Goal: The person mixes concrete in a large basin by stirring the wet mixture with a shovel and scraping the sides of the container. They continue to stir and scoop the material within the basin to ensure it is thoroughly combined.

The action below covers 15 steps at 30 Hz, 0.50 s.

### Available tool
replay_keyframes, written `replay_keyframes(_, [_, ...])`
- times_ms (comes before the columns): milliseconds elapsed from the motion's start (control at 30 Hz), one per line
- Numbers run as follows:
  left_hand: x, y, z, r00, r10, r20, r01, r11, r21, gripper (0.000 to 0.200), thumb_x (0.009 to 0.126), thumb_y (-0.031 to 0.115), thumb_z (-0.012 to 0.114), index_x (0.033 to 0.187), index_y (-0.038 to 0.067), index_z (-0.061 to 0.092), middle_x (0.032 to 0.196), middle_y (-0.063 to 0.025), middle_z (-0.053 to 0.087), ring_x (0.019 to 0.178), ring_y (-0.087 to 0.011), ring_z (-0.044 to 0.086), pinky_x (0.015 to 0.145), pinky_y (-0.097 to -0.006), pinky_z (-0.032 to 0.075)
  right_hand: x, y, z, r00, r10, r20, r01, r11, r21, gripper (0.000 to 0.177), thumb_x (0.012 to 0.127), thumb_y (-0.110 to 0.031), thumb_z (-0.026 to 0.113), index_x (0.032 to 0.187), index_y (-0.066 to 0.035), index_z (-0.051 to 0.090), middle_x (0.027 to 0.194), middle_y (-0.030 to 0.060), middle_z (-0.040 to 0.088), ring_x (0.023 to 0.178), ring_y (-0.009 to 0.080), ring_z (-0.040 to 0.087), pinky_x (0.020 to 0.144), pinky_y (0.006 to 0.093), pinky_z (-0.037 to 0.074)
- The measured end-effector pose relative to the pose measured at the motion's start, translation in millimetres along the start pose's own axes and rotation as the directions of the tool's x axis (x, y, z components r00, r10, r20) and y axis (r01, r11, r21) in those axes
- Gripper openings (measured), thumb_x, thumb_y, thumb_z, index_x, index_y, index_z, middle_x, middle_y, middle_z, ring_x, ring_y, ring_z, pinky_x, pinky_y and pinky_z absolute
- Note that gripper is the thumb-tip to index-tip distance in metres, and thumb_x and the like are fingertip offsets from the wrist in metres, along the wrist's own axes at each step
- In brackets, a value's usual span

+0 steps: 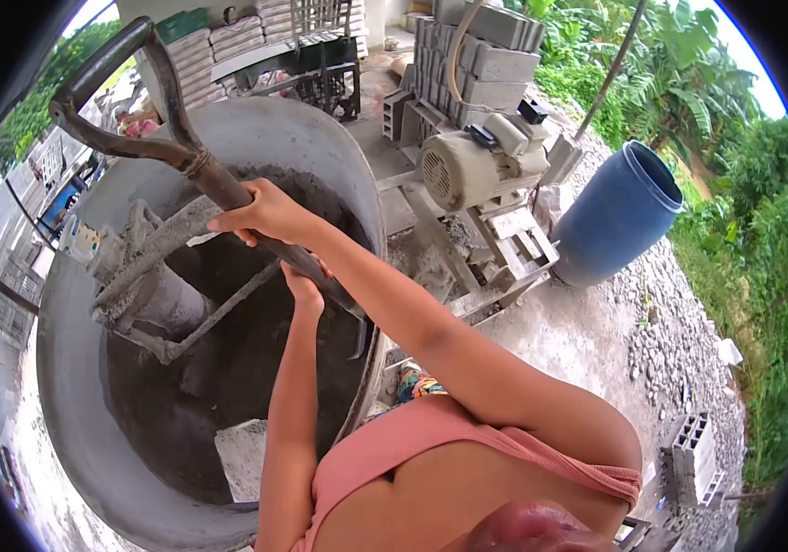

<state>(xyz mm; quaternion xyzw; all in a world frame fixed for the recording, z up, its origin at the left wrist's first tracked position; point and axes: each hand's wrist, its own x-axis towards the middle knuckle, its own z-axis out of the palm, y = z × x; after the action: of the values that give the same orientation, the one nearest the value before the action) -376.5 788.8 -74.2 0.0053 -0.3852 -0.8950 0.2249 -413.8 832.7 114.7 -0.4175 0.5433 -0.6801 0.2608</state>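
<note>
A shovel with a dark D-shaped handle [162,115] slants across the upper left, over a large round mixing drum [72,368]. My right hand [270,216] is closed around the shaft just below the D-grip. Lower on the same shaft, my left hand [305,283] is wrapped from beneath, its fingers partly hidden. The shovel's lower end runs toward the drum's near right rim; its blade is mostly hidden. Inside the drum lies dark grey mix [228,396]. Crusted mixing paddles [159,294] stand at its left, and a pale flat piece [243,455] sits near the bottom.
An electric motor [477,166] on a frame stands right of the drum. Beyond it are stacked concrete blocks [495,64] and a tilted blue barrel [610,216]. Gravel [679,340] and a hollow block [693,455] lie at right. Piled sacks [237,41] stand behind.
</note>
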Motion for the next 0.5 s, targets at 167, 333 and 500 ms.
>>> replay_keyframes(167, [-10.3,13.2,41.3,0.959,-0.036,-0.283,0.045,0.999,0.026,0.033,0.093,0.039,0.032,0.086,0.009,0.045,0.068,-0.004,0.048,0.057,-0.0188,0.049,0.055,-0.0307,0.042,0.0,-0.7,-0.7,0.999,-0.024,0.027,0.024,1.0,0.017,0.03,0.067,-0.026,0.076,0.067,-0.004,0.056,0.05,0.0041,0.052,0.043,0.0117,0.05,0.045,0.0259,0.037])
replay_keyframes(333, [-9.4,16.4,46.8,0.951,-0.03,-0.309,0.025,0.999,-0.021,0.033,0.093,0.038,0.034,0.079,0.01,0.046,0.057,-0.0018,0.046,0.046,-0.0171,0.048,0.047,-0.0287,0.041,2.4,-1.2,-0.4,0.999,-0.023,0.025,0.022,1.0,0.023,0.029,0.068,-0.025,0.075,0.07,-0.004,0.056,0.049,0.004,0.052,0.042,0.0115,0.049,0.045,0.0252,0.037])
replay_keyframes(500, [0.6,4.3,17.0,0.961,0.015,-0.278,-0.016,1.0,-0.001,0.031,0.095,0.037,0.034,0.082,0.012,0.045,0.058,-0.0001,0.047,0.047,-0.0156,0.048,0.044,-0.0274,0.039,3.0,-1.1,1.9,1.0,-0.013,0.024,0.013,1.0,0.011,0.029,0.068,-0.026,0.075,0.069,-0.004,0.056,0.049,0.0034,0.052,0.042,0.0112,0.049,0.046,0.0256,0.037])
